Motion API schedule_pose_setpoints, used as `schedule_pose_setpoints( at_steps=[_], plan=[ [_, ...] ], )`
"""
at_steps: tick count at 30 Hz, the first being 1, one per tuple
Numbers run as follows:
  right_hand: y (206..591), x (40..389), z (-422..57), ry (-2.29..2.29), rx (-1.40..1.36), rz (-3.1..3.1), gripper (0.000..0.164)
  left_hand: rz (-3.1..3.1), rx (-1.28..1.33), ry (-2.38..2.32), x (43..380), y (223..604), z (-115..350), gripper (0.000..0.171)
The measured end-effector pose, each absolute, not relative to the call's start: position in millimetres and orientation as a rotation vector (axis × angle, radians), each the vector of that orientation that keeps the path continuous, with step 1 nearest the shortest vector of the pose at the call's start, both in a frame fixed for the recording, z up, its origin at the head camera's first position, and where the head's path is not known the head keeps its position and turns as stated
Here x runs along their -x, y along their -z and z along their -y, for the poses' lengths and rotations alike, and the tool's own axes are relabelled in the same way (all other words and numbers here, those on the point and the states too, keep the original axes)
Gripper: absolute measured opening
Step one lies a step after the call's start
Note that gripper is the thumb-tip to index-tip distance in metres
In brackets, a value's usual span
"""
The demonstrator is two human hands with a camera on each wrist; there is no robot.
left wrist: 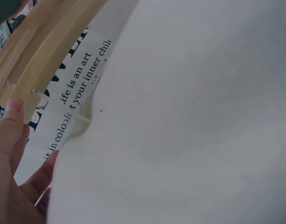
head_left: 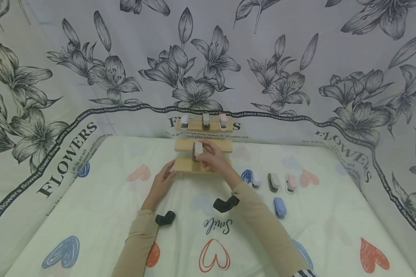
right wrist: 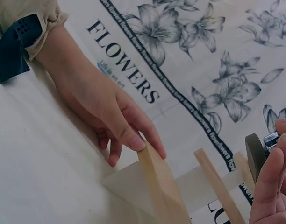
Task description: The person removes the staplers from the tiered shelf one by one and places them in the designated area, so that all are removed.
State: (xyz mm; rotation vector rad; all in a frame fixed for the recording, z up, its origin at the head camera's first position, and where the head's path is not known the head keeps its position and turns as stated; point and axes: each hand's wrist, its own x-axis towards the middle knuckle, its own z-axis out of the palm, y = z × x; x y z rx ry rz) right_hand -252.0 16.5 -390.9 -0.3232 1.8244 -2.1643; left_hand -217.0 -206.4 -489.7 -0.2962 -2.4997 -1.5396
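- Fingers, head view: the right hand (head_left: 215,157) pinches a grey stapler (head_left: 198,150) over the lowest step of the rack (head_left: 183,165), slightly left of its middle. Contact with the step cannot be confirmed.
- Head view: the left hand (head_left: 162,181) grips the lowest step's left end. Along the top step stand a white stapler (head_left: 185,120), an olive stapler (head_left: 206,120) and a pink stapler (head_left: 223,120). Four other staplers (head_left: 280,207) lie right of the rack, on the worktop (head_left: 332,200).
- Left wrist view: the thumb presses the step's end corner; the lower fingers are spread apart.
- Right wrist view: thumb and forefinger straddle that corner. At the right edge, the other hand holds the stapler in a narrow pinch.
- Handling (judgement): stapler light, stiff, probably smooth and prone to slip. Take hold by both long sides, clear of the base.
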Motion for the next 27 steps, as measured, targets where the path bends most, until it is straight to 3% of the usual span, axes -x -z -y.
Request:
schedule_pose_setpoints(
  at_steps=[27],
  plan=[
    [388.5, 208.8, -62.4, 2.125, 0.391, -1.945, 0.065, 2.512, 0.293, 1.501, 217.7, 491.2, 205.8, 0.05]
  ],
)
